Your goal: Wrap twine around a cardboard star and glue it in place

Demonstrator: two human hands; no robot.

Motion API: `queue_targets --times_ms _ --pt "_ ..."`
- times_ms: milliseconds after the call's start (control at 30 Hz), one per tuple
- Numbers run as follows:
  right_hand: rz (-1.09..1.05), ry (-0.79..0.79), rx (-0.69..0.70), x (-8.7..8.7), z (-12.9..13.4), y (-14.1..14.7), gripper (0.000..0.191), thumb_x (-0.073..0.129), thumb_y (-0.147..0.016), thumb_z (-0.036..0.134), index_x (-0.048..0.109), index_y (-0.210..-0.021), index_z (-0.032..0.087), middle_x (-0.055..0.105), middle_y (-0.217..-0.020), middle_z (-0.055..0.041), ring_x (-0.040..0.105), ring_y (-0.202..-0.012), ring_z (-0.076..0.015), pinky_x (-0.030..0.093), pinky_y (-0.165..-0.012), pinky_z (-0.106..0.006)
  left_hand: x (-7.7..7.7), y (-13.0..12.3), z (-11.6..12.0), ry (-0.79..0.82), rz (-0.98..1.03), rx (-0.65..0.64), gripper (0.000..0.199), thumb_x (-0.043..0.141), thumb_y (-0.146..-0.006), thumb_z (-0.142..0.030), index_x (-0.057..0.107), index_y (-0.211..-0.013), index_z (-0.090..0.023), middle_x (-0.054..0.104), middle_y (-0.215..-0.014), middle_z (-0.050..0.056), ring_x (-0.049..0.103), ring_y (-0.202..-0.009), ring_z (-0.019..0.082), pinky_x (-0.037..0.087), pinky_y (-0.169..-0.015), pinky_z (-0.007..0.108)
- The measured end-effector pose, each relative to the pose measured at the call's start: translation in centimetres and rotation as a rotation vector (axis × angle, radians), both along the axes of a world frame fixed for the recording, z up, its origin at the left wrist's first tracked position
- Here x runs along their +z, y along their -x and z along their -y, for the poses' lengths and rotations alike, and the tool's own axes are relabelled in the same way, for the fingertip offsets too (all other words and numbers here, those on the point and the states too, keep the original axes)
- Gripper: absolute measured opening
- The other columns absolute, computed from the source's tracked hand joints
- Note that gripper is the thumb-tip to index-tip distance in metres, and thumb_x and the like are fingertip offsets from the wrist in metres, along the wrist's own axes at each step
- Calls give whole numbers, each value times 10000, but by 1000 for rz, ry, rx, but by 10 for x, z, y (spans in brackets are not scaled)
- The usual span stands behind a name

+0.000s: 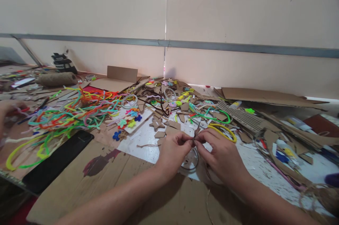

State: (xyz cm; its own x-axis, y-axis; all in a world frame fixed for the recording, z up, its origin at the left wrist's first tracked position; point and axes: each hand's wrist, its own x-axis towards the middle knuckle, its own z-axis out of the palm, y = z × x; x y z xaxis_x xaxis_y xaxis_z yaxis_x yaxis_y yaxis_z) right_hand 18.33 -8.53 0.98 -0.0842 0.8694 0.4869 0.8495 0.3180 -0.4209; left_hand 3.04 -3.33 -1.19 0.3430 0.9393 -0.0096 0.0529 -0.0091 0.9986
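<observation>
The grip of the left hand [173,151] and right hand [221,151] pinches a small dark piece [194,137]; a clear round container [190,159] sits just below, its contents unclear.

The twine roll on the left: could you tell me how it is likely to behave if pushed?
The twine roll would probably roll, being a cylinder lying on its side. Its matte, wound surface suggests it would not be slippery.

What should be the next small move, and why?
Perhaps the right hand could draw the loose string aside while the left hand holds the small dark piece: both hands pinch it, and the string trails near the right forearm, where it might snag.
</observation>
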Motion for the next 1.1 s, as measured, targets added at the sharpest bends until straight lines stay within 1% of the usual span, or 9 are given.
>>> queue_targets --times_ms 167,333,533,633,800,900,1000,1100 --pt "-61 27 7 2 -2 -2 127 547 -943 201 601 -829 220 669 -906 -46 644 -850 -220 454 -768 -334 2 0 0 24 48 -5 111 665 -749 -223 756 -761 -161 728 -734 40 611 -673 156 420 -600 238" --pt "-105 69 31 4 -1 -2 111 563 -936 214 627 -845 219 667 -912 -40 638 -856 -215 459 -779 -330 4 1 1 35 43 6 108 666 -760 -228 754 -779 -168 716 -731 30 603 -681 154 409 -592 233" --pt "-75 48 26 2 -2 -2 123 549 -929 206 611 -823 207 656 -899 -49 620 -840 -222 438 -753 -339 6 -1 3 24 28 -9 120 639 -761 -191 752 -778 -158 730 -751 38 612 -686 154 426 -627 244" --pt "-52 32 18 1 -3 -2 123 545 -919 200 602 -810 205 649 -885 -51 602 -829 -225 423 -753 -348 7 -2 3 35 30 -11 117 642 -751 -197 750 -765 -153 721 -736 38 602 -675 151 425 -621 243" --pt "-63 26 -5 2 -3 -4 113 550 -897 196 569 -787 214 627 -846 -40 582 -808 -219 409 -732 -335 8 -1 0 123 88 -9 80 698 -716 -228 731 -723 -155 688 -677 25 574 -612 133 379 -544 226" --pt "-67 15 -19 4 -4 -6 103 548 -891 198 556 -792 223 614 -829 -34 572 -794 -214 406 -714 -323 8 0 -2 221 146 18 106 761 -675 -227 710 -721 -145 685 -664 32 592 -582 129 353 -504 214" --pt "-56 1 -41 7 -6 -10 122 536 -889 198 542 -771 228 599 -802 -28 556 -776 -208 402 -708 -317 10 1 -4 344 239 29 159 787 -665 -217 682 -756 -139 696 -687 54 668 -625 157 361 -483 198" --pt "-47 0 -72 10 -8 -14 137 525 -890 219 534 -753 228 592 -787 -28 551 -763 -208 394 -689 -316 13 3 -6 401 296 42 184 802 -664 -196 674 -783 -139 701 -699 51 708 -658 175 418 -501 198"
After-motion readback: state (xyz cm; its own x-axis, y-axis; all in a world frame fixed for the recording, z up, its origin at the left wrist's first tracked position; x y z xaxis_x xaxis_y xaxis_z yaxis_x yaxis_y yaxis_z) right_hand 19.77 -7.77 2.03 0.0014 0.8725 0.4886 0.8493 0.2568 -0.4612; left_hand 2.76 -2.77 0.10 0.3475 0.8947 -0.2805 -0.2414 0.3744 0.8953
